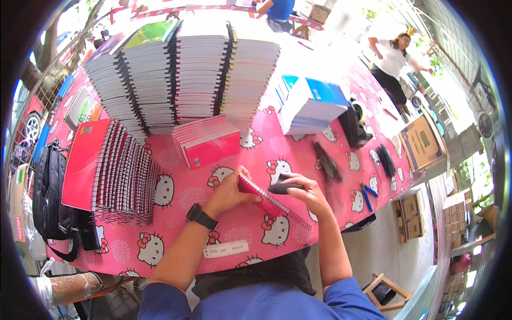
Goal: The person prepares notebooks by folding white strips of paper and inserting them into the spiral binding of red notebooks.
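Observation:
My left hand [230, 193] grips a small red notebook [273, 207] above the table, its bound edge facing up and to the right. A dark spiral coil [300, 220] runs along that edge and sticks out past the notebook's lower right end. In my right hand [310, 195] is a black handheld object [286, 184], held close against the bound edge; its exact kind does not show. Just beyond my left hand stands a row of small pink notebooks [216, 148]. Loose black spiral coils [327, 163] lie to the right of my hands.
Tall stacks of spiral notebooks [198, 80] rise at the back, with red spiral notebooks [85, 168] at left. Blue-covered pads [314, 106], a black tape dispenser [354, 128] and blue-handled pliers [368, 196] sit rightward. A backpack [49, 194] rests at the left edge. Two people stand beyond.

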The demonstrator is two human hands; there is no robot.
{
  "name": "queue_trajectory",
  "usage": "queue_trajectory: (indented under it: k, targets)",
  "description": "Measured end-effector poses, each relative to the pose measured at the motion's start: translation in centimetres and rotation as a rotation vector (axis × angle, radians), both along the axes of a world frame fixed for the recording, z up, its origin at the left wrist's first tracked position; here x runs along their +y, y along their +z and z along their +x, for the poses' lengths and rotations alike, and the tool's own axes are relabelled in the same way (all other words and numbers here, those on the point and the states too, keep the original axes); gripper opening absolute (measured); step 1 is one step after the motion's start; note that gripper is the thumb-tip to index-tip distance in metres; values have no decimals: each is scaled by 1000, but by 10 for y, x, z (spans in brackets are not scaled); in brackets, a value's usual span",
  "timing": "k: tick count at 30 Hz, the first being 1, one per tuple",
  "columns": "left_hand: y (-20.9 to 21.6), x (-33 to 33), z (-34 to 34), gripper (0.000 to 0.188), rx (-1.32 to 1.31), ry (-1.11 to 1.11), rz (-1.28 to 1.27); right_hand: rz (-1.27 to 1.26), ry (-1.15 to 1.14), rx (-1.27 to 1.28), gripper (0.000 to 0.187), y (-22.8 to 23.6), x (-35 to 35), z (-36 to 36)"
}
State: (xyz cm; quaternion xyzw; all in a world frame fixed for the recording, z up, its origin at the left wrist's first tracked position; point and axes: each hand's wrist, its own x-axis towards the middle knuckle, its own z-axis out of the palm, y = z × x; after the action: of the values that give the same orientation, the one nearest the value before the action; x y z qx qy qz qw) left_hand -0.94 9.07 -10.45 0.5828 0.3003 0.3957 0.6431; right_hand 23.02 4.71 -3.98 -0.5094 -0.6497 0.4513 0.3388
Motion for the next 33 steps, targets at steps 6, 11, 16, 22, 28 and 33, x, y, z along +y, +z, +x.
queue_trajectory:
  k: [6, 11, 16, 22, 28, 33]
  targets:
    - [4, -1, -1, 49, 128, 28, 115, 1, 27, -146, 47, 3, 11, -10]
    - [10, -1, -4, 49, 116, 16, 120, -104, 212, 314, 46, 9, 8, -22]
    - [-3, 2, -3, 51, 50, -30, 36, -52, 152, 200, 40, 6, 18, -30]
    - [4, 0, -2, 50, 105, -17, 63, -103, 193, 349, 44, 10, 15, -39]
    - [10, -3, 6, 45, 154, -11, 83, 399, -138, -406, 52, 1, 19, -13]
    - [47, -23, 10, 33, 203, 147, 293, 389, -37, -134, 39, 53, -16, -71]
